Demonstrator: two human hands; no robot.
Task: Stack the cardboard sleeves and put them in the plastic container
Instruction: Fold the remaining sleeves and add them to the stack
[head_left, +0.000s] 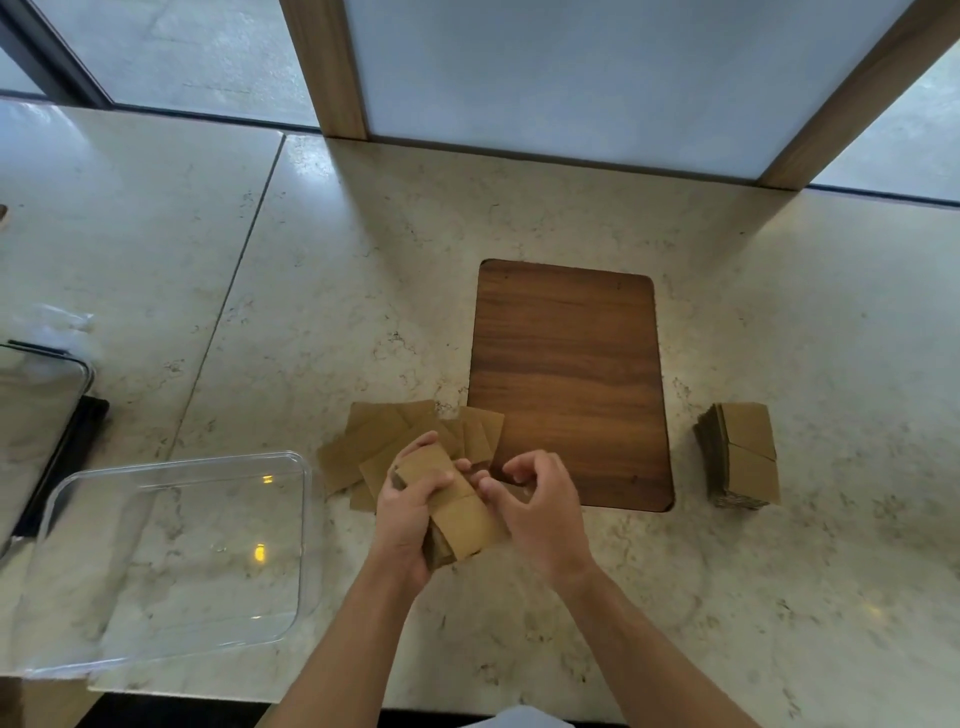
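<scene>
Your clear container (171, 561) sits empty on the table (779, 571), left of your hands. Your left hand (408, 512) grips a sleeve stack (457, 514), its long axis running away from you. Your right hand (535, 501) hovers beside it, fingers curled, holding nothing. Loose sleeves (374, 441) lie just beyond; another stack (743, 454) sits right of a wooden board (566, 379).

The left hand (410, 512) covers the near left side of the bundle of cardboard sleeves (457, 512) it grips, hiding how many are held. Loose sleeves (374, 441) on the counter (779, 312) lie partly behind both hands. The right hand's fingers (522, 467) curl over the wooden board's (566, 374) near left corner. At far left, a dark tray (47, 415) is cut off by the frame's edge. The plastic container's (291, 545) near left corner blurs out of view.
</scene>
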